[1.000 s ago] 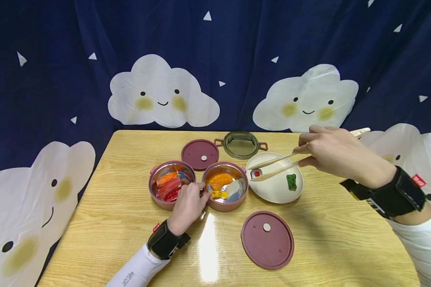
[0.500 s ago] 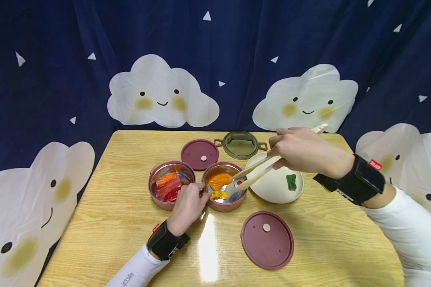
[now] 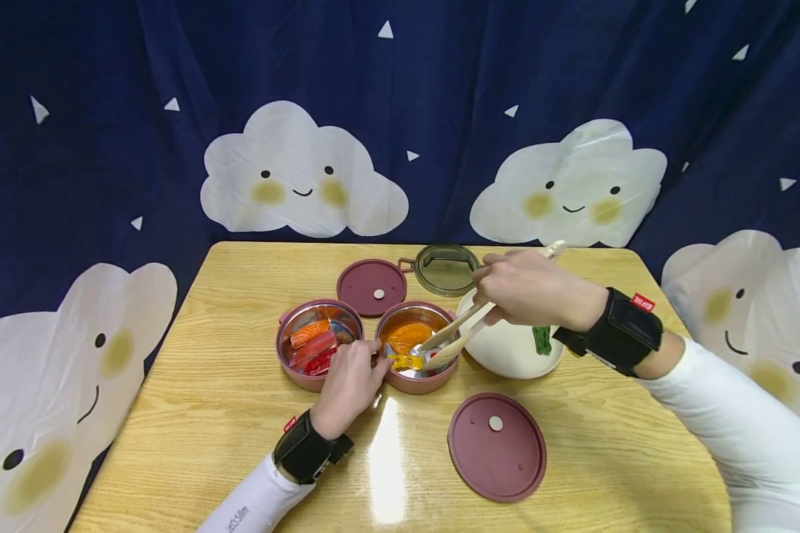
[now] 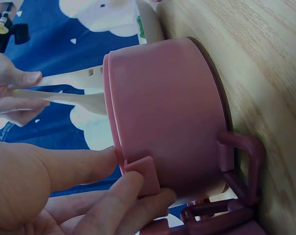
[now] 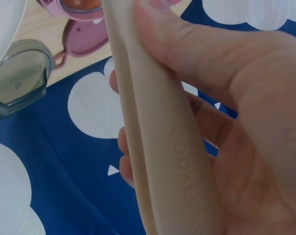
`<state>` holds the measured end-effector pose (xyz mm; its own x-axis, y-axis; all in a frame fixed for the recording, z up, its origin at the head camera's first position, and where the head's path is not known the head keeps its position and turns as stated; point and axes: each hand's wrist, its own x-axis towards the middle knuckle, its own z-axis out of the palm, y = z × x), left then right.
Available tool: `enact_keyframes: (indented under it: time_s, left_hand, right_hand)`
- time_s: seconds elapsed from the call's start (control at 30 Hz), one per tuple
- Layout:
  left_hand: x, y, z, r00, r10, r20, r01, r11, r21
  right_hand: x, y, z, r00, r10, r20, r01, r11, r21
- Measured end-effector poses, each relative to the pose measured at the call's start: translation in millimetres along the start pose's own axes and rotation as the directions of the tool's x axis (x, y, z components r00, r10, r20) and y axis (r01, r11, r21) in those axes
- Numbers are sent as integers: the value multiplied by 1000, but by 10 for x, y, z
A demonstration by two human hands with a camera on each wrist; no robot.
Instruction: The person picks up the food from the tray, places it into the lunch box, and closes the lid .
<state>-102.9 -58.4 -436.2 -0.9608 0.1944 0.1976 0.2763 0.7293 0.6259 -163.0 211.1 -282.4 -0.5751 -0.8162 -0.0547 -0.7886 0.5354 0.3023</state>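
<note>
My right hand grips cream tongs whose tips reach down into the right pink pot. Between the tips is a small sushi roll with a red centre, largely covered by them. In the right wrist view, my thumb and fingers wrap the tongs' arms. My left hand pinches a small side tab at that pot's rim, thumb above and fingers below. Inside the pot lie an orange slice and a yellow piece.
A second pink pot with orange and red toy pieces stands at left. A white plate bearing a green piece sits at right. Maroon lids lie behind and in front, with a tinted lid farther back.
My right hand and the tongs have moved left from the white plate, carrying the sushi roll into the right pot. My left hand stays at the pot.
</note>
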Motion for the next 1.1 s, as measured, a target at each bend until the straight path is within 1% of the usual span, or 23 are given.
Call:
enact_keyframes:
  time_s: [0.2, 0.4, 0.73, 0.93, 1.1]
  left_hand:
    - [-5, 4, -2, 1000, -5, 3, 5, 1000, -1]
    - [-8, 6, -2, 1000, -5, 1, 5, 1000, 7]
    - [0, 13, 1, 1000, -12, 14, 12, 1000, 7]
    - [1, 9, 1, 1000, -14, 13, 14, 1000, 2]
    - [0, 3, 3, 1000, -12, 13, 12, 1000, -4]
  right_hand:
    - [36, -23, 30, 1000, 0, 29, 0, 1000, 4]
    - [48, -43, 31, 999, -2, 39, 2, 1000, 12]
    - [39, -67, 22, 998, 29, 63, -32, 999, 40]
    - [-17, -52, -29, 997, 57, 60, -61, 997, 55]
    - [-115, -4, -123, 996, 83, 22, -84, 995, 50]
